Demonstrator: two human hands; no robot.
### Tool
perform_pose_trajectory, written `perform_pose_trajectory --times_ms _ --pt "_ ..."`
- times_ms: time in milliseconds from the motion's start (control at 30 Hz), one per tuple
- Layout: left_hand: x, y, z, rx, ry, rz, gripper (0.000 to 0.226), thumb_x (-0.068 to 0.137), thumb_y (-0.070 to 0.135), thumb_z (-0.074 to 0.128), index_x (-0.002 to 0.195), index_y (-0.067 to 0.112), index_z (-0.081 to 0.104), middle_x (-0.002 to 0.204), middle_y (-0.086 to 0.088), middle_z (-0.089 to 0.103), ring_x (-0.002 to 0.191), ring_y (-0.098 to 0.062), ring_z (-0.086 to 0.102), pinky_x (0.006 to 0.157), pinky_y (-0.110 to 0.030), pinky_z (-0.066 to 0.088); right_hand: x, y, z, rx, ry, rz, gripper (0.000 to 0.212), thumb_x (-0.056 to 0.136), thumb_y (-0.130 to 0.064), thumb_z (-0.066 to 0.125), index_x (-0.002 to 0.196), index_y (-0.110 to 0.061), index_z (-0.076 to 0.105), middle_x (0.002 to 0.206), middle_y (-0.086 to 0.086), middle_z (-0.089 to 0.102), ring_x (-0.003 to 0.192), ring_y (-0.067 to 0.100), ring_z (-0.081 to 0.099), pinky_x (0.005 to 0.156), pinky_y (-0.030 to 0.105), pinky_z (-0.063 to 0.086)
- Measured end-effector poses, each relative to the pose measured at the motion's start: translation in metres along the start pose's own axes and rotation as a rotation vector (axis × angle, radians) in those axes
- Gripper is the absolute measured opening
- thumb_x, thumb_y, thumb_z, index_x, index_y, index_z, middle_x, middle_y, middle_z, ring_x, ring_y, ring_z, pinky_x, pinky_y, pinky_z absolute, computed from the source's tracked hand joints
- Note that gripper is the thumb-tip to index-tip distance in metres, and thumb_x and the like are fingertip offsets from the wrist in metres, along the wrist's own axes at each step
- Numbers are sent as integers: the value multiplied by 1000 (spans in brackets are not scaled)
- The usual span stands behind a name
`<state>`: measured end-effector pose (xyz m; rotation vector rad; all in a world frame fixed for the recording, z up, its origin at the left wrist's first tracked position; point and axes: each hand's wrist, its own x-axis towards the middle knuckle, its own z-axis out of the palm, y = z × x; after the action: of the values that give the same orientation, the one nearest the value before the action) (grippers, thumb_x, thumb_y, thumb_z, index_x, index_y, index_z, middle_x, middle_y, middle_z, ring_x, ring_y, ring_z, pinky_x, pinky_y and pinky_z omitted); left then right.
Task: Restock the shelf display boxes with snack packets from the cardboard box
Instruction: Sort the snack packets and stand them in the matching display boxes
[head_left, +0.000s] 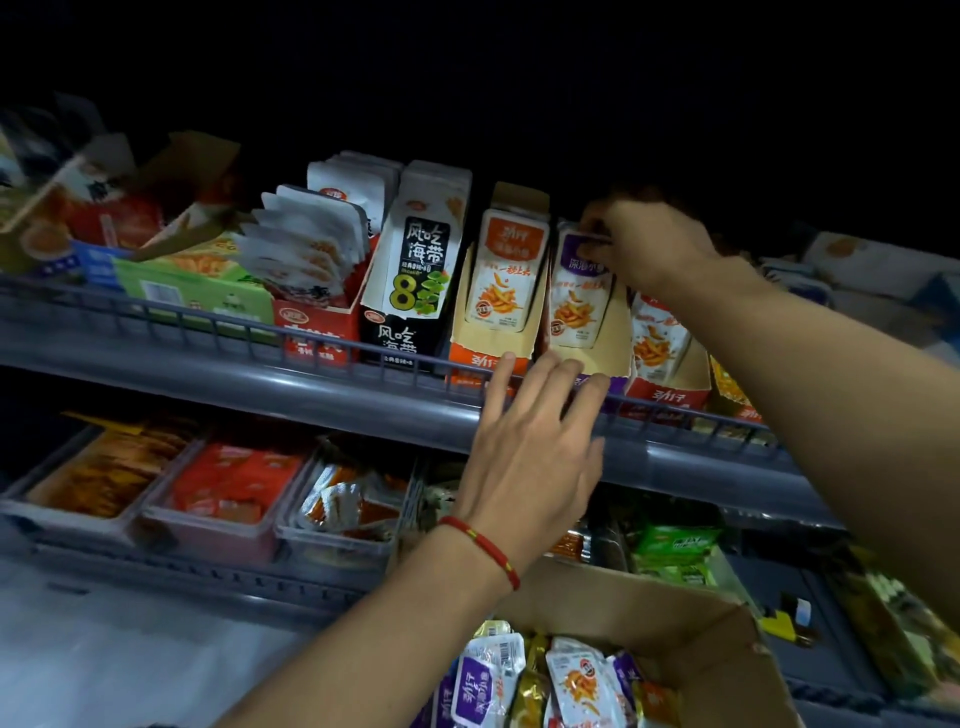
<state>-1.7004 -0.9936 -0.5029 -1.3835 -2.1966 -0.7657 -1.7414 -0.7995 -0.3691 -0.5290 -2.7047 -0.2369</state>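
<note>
Right hand (649, 244), upper right of centre, pinches the top of a purple-topped packet (576, 291) standing in its display box (602, 358). Left hand (530, 452), its grip wide with fingers spread, touches that box's front edge above the cardboard box (675, 613).

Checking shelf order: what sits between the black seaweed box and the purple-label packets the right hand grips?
Head view: one display box, the orange-label box, with orange-topped packets upright inside. It stands between the black seaweed box and the purple-label packets under the right hand.

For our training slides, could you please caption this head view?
Right hand pinches purple-topped packets in their display box; left hand reaches toward it.
</note>
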Motion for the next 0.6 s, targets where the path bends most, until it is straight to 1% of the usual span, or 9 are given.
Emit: perform_pose_trajectory --times_ms 133,267,333,400,500,567,600 --pt "0 0 1 -3 -1 -1 49 96 33 55 142 20 46 145 -3 49 143 -22 35 120 -54 19 1 1 2 -81 15 -13 32 100 -30 60 130 -18 57 118 18 63 107 38 61 78 43 48" --pt "-3 1 2 11 -7 -10 52 94 31 56 144 20 45 151 -3 44 147 -21 30 121 -55 16 -5 -1 -1 -111 65 -33 31 99 -30 63 123 -12 61 109 19 65 98 39 63 81 50 54" --pt "-5 2 1 9 -10 -9 54 94 28 56 145 19 44 154 -3 41 149 -21 27 122 -55 15 -13 0 -5 -137 137 -68 32 98 -34 62 123 -13 63 111 18 67 98 39 65 78 48 55" --pt "-7 0 0 5 -13 -2 56 92 23 56 146 18 44 156 -4 39 150 -21 25 123 -54 14 -28 2 -12 -134 239 -138 32 99 -33 58 123 -13 64 116 17 66 103 41 64 77 47 54" --pt "-15 1 -1 4 6 27 57 86 14 58 142 13 50 154 -8 42 147 -26 31 121 -54 21 -70 5 -20 -41 350 -255 28 99 -30 49 115 -13 67 110 12 66 102 37 63 74 46 52" --pt "-24 7 -2 -17 50 87 52 80 8 57 132 9 58 142 -11 52 136 -30 43 115 -50 32 -110 7 -20 37 366 -286 29 97 -29 47 109 -15 68 104 8 67 96 35 64 69 45 52" --pt "-31 11 -1 -38 61 127 48 77 7 56 125 8 61 132 -10 57 128 -30 49 108 -46 38 -132 9 -18 67 347 -297 28 96 -29 46 108 -15 68 102 7 67 92 34 64 66 44 52"
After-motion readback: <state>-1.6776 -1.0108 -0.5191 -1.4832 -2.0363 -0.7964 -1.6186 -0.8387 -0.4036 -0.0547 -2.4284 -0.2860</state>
